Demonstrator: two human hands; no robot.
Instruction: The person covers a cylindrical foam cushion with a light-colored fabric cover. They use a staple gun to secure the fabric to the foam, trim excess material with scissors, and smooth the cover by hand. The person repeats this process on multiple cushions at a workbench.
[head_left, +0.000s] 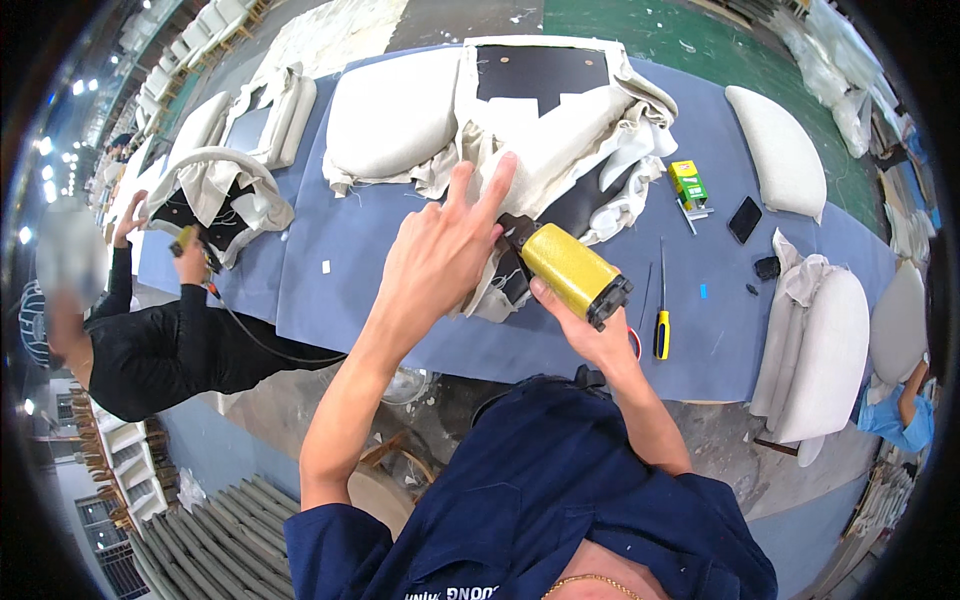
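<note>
My right hand is wrapped round a yellow and black staple gun, whose black nose points toward the upholstered piece in front of me. My left hand reaches over that piece, two fingers stretched out across the cream fabric; its lower fingers are partly hidden. Loose cream fabric lies bunched over the upholstered piece, which has a black backing at its far end. A padded cream cushion lies beside it on the left.
The blue-covered table carries a yellow-handled screwdriver, a green and yellow box, a phone and cream cushions at right. At left, a person in black holds another staple gun against an upholstered piece.
</note>
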